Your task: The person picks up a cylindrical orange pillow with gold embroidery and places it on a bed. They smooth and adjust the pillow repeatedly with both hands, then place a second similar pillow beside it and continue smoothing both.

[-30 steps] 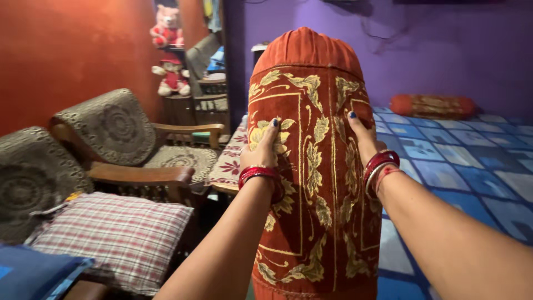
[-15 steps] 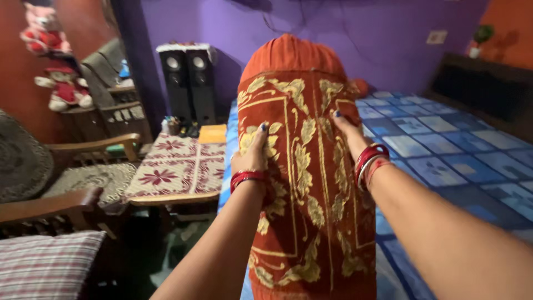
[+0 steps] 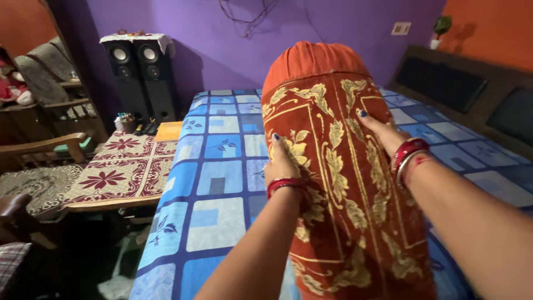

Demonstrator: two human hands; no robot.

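Note:
I hold a long orange-red bolster pillow [image 3: 338, 166] with gold leaf embroidery upright in front of me, tilted slightly left at the top. My left hand [image 3: 282, 161] grips its left side, red bangles on the wrist. My right hand [image 3: 383, 133] presses on its right side, also wearing red bangles. The bolster hangs above a bed [image 3: 222, 183] covered with a blue patterned sheet. Its lower end is cut off by the frame's bottom edge.
A low table [image 3: 116, 178] with a maroon floral cloth stands left of the bed. Two black speakers [image 3: 139, 72] stand against the purple wall. A wooden armchair [image 3: 39, 161] is at far left. A dark headboard [image 3: 472, 94] runs along the bed's right side.
My view has swung right, from the armchairs and checked cushion to the bed. The bolster stays in both hands and now hangs over the blue sheet.

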